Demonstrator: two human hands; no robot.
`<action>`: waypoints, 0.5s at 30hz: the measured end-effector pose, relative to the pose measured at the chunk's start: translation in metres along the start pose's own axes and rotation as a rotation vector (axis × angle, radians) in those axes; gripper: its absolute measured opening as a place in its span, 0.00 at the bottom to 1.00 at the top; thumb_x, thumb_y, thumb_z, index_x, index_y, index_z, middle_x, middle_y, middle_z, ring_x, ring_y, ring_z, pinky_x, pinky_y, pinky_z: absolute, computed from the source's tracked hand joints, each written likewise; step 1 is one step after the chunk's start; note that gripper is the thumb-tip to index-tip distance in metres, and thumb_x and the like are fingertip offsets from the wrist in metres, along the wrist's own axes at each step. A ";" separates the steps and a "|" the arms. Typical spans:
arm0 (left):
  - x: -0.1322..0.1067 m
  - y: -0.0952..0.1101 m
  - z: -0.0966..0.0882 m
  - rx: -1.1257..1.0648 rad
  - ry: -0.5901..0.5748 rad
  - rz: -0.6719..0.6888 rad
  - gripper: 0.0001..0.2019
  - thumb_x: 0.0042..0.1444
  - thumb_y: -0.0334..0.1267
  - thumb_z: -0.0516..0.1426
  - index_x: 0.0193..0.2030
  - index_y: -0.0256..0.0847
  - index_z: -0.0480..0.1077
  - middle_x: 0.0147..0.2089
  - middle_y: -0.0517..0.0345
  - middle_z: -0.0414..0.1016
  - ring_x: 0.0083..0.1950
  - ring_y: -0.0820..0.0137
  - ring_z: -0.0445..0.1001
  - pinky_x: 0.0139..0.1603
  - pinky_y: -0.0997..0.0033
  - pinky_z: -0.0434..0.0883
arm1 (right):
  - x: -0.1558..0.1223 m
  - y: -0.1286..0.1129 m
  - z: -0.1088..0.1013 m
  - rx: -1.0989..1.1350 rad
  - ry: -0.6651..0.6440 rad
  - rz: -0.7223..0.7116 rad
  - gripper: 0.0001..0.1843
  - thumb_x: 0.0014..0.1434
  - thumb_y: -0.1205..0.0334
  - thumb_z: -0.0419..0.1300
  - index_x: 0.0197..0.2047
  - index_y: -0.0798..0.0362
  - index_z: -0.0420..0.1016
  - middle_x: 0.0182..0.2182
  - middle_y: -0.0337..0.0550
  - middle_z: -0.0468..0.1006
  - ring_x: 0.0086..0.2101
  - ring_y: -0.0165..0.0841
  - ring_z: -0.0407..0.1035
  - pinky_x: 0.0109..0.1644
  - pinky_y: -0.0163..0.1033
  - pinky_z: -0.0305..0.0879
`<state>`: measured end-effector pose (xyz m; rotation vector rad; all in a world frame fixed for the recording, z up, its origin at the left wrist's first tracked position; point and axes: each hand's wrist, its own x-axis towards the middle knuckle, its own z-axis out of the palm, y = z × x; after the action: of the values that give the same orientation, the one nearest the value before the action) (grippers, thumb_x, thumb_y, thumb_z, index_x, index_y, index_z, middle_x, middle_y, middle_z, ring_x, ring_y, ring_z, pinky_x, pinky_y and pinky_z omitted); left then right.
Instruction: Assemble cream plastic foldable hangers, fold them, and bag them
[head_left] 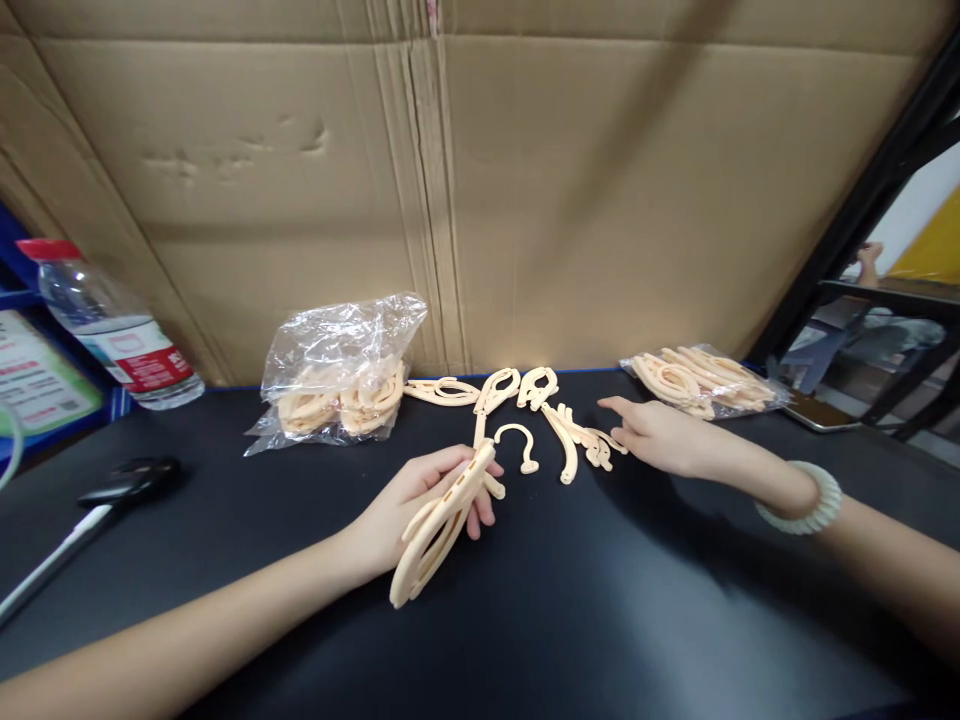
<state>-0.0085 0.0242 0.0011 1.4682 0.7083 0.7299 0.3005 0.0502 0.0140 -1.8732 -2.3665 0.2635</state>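
My left hand [420, 500] is closed around cream plastic hanger arms [442, 530], a looped, slotted section held tilted above the black table; the fingertips curl behind it, partly hidden. Just beyond lies a loose hanger hook [520, 445]. My right hand [652, 432] reaches in from the right with its index finger stretched out and thumb apart, and the other fingers mostly hidden. It is beside a small pile of cream hanger parts [589, 440]; whether it touches them I cannot tell. Looped hanger pieces [538, 387] lie near the back edge.
A clear bag of hanger parts [334, 385] lies back left, another bag [701, 380] back right, with a phone [821, 412] beside it. A water bottle [112, 330] and a black device with a white cable [131, 482] are at left. Cardboard [600, 180] walls the back.
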 end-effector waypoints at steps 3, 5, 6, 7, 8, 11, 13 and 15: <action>0.000 -0.003 -0.004 -0.114 0.005 0.054 0.19 0.53 0.48 0.64 0.44 0.34 0.69 0.33 0.50 0.79 0.31 0.67 0.77 0.36 0.69 0.71 | -0.004 -0.008 0.002 -0.074 0.154 -0.057 0.24 0.65 0.61 0.47 0.61 0.61 0.65 0.25 0.44 0.76 0.25 0.36 0.70 0.29 0.38 0.60; 0.000 -0.004 -0.004 -0.180 0.041 0.065 0.17 0.54 0.43 0.64 0.44 0.36 0.69 0.36 0.48 0.81 0.34 0.65 0.78 0.39 0.67 0.72 | -0.008 -0.017 0.004 -0.011 0.282 -0.148 0.19 0.65 0.62 0.49 0.56 0.58 0.68 0.25 0.42 0.76 0.26 0.35 0.70 0.28 0.37 0.61; -0.001 -0.004 -0.004 -0.205 0.061 0.064 0.15 0.55 0.42 0.64 0.44 0.36 0.68 0.38 0.47 0.81 0.36 0.64 0.79 0.42 0.65 0.72 | -0.010 -0.022 0.005 0.038 0.358 -0.211 0.17 0.65 0.63 0.50 0.54 0.57 0.69 0.27 0.42 0.76 0.28 0.35 0.71 0.30 0.37 0.63; -0.001 -0.004 -0.004 -0.220 0.078 0.063 0.14 0.56 0.40 0.63 0.45 0.37 0.67 0.40 0.46 0.81 0.38 0.63 0.79 0.44 0.63 0.72 | -0.013 -0.029 0.007 0.086 0.432 -0.289 0.16 0.64 0.64 0.50 0.53 0.56 0.70 0.30 0.43 0.77 0.31 0.35 0.72 0.32 0.38 0.66; -0.002 -0.004 -0.003 -0.230 0.088 0.064 0.13 0.57 0.39 0.62 0.45 0.38 0.67 0.42 0.45 0.81 0.40 0.61 0.79 0.45 0.61 0.73 | -0.016 -0.036 0.009 0.124 0.500 -0.382 0.15 0.64 0.65 0.51 0.52 0.56 0.69 0.34 0.45 0.77 0.34 0.35 0.72 0.36 0.39 0.68; -0.003 -0.004 0.001 -0.227 0.099 0.066 0.12 0.57 0.37 0.62 0.45 0.39 0.66 0.44 0.48 0.81 0.43 0.61 0.80 0.47 0.61 0.73 | -0.029 -0.059 0.017 0.091 0.588 -0.756 0.18 0.64 0.71 0.51 0.56 0.56 0.67 0.47 0.52 0.75 0.47 0.37 0.69 0.48 0.43 0.69; -0.003 -0.005 0.003 -0.218 0.091 0.062 0.10 0.57 0.36 0.62 0.44 0.39 0.67 0.42 0.51 0.82 0.43 0.63 0.80 0.47 0.64 0.73 | -0.038 -0.073 0.024 -0.033 0.550 -0.955 0.19 0.65 0.71 0.52 0.58 0.56 0.67 0.52 0.53 0.74 0.48 0.37 0.68 0.50 0.44 0.68; -0.003 -0.005 0.005 -0.210 0.068 0.066 0.10 0.57 0.35 0.62 0.44 0.40 0.68 0.43 0.52 0.81 0.43 0.64 0.79 0.46 0.65 0.74 | -0.044 -0.084 0.031 -0.113 0.526 -1.053 0.15 0.66 0.67 0.54 0.55 0.56 0.70 0.52 0.49 0.75 0.48 0.37 0.67 0.49 0.42 0.67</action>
<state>-0.0069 0.0189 -0.0040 1.2851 0.6172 0.8820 0.2248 -0.0135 0.0022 -0.4081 -2.5720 -0.4098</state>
